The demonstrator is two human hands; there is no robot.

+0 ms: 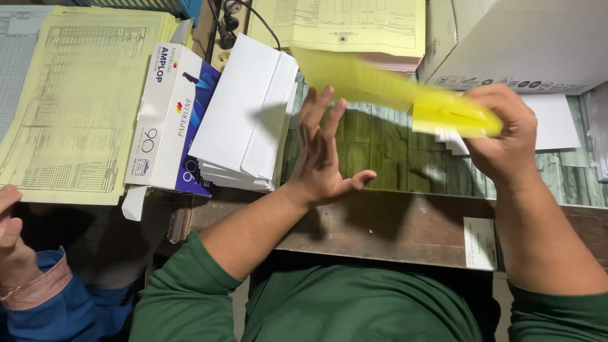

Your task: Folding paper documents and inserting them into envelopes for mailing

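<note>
Right hand [500,130] pinches folded yellow paper sheet [405,95], blurred, upper centre-right of frame. Left hand [323,152] flat, fingers spread, empty, centre, near stack of white paper envelopes [244,114]. Judged step: folding sheet; next calls for left palm flattening the crease.

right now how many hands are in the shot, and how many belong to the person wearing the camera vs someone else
Camera wearer's hands: 2, the left hand open and empty, the right hand gripping a folded yellow paper
Another person's hands: 1, a hand with a blue sleeve at the lower left edge
Total: 3
</note>
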